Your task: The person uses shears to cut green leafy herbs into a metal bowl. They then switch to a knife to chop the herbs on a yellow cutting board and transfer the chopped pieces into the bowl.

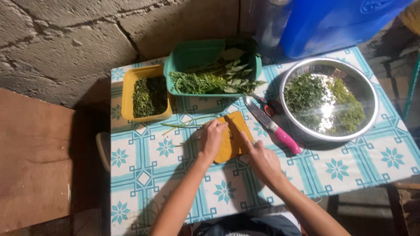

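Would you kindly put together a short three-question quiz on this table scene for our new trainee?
1. True or false: the pink-handled kitchen knife is held in the right hand.
2. Which container holds the long, uncut leafy stems: A the square yellow plastic tub, B the teal rectangular plastic basin, C the round shiny steel bowl?
3. What do both the left hand and the right hand touch?

Key
1. False: it lies on the patterned tablecloth, between board and bowl.
2. B.
3. The small orange wooden cutting board.
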